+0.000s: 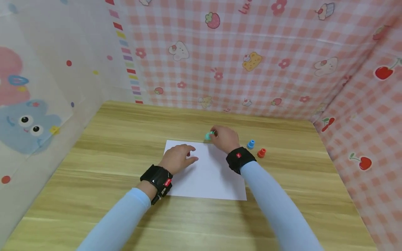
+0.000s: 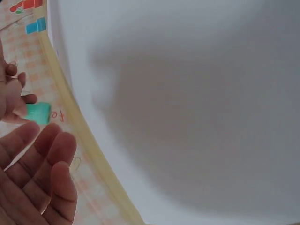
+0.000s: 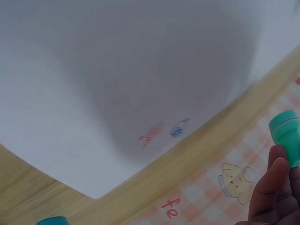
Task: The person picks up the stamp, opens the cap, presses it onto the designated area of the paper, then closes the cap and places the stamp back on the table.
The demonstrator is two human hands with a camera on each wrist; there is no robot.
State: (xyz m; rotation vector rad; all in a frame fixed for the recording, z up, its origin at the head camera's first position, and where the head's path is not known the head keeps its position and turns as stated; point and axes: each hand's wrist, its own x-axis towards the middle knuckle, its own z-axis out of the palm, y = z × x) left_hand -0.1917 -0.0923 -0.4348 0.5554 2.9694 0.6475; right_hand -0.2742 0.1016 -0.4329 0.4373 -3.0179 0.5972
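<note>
My right hand (image 1: 225, 138) pinches a small green stamp (image 3: 286, 133) between thumb and fingers, just past the far edge of a white sheet of paper (image 1: 205, 179). Two small prints, one red (image 3: 153, 134) and one blue (image 3: 178, 129), show on the paper near its edge in the right wrist view. Over the sheet's left part hovers my left hand (image 1: 177, 158), its fingers loosely bent with nothing between them. To the right of my right hand, a blue stamp (image 1: 251, 144) and a red stamp (image 1: 262, 152) stand on the table.
The paper lies on a wood-grain table (image 1: 125, 129). A pink checked cloth (image 1: 201, 69) hangs behind the table and along its right side, and a pale printed cloth (image 1: 84, 42) hangs on the left.
</note>
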